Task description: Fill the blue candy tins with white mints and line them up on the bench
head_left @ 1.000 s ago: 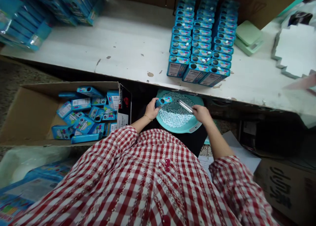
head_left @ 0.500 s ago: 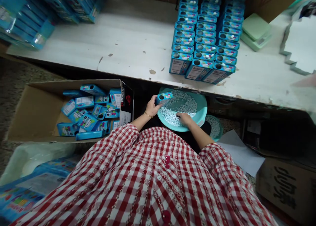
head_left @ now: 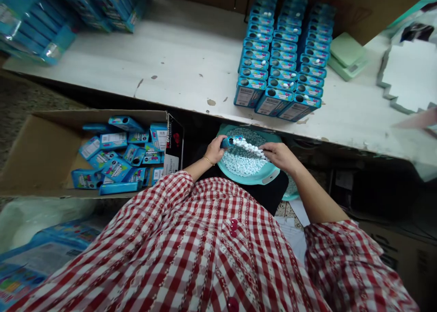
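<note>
My left hand [head_left: 214, 149] grips a small blue candy box [head_left: 231, 141], lying on its side over a teal basin [head_left: 264, 178] full of pale round candies. My right hand [head_left: 280, 155] is closed on a narrow scoop [head_left: 251, 148] loaded with a row of white candies; its tip meets the opening of the box. Both hands hover just above the basin, which sits below the table's front edge.
Three rows of filled blue boxes [head_left: 283, 57] stand on the worn white table [head_left: 170, 62]. A cardboard carton [head_left: 41, 153] at my left holds several loose blue boxes [head_left: 116, 159]. Wrapped blue packs [head_left: 41, 25] lie far left. A green scale [head_left: 347, 55] and white foam [head_left: 408, 73] sit far right.
My right hand dipped into the candies, then rose with the scoop full and brought it to the box mouth. My left hand kept hold of the box.
</note>
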Tool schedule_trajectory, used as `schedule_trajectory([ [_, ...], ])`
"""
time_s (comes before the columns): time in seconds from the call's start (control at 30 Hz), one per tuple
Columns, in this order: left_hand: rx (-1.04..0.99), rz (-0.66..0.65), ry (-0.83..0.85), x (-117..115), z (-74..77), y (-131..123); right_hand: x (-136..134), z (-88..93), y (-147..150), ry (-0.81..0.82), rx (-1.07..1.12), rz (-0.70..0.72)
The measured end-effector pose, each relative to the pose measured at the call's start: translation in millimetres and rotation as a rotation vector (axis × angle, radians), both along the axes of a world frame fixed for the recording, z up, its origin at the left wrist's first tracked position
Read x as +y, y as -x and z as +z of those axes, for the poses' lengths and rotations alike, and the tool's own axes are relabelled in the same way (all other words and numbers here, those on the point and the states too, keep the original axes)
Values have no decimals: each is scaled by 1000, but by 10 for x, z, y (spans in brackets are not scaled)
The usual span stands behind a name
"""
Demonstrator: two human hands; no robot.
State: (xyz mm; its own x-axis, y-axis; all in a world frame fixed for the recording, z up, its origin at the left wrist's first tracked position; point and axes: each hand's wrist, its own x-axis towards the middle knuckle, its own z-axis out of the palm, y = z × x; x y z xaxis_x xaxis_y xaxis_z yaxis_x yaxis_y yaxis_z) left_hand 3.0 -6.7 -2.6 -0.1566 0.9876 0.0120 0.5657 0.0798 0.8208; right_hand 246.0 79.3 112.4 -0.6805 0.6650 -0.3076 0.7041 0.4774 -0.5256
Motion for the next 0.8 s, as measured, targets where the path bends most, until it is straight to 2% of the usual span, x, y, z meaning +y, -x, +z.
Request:
schedule_trajectory([
  [0.13, 51, -70, -20, 7, 8, -65, -23, 255, 302, -131, -280, 26],
  [0.3, 70, -90, -7, 13, -15, -103, -102, 483, 612, -180, -534, 94],
  [0.37, 53, -84, -14, 12, -21, -95, -121, 552, 601, -186, -552, 105],
  [0.47, 9, -41, -30, -9, -17, -42, -110, 557, 377, -177, -469, 74],
  [0.53, -21, 9, -37, -39, -9, 14, -78, 424, 175, -148, -369, 9],
  [0.63, -58, 88, -37, -96, 0, 91, -55, -28, 34, -92, -373, -123],
  [0.73, -81, 119, -39, -136, 4, 129, -147, -608, 197, -100, -546, -135],
  [0.8, -82, 124, -35, -146, 5, 135, -268, -919, 382, -98, -619, -17],
])
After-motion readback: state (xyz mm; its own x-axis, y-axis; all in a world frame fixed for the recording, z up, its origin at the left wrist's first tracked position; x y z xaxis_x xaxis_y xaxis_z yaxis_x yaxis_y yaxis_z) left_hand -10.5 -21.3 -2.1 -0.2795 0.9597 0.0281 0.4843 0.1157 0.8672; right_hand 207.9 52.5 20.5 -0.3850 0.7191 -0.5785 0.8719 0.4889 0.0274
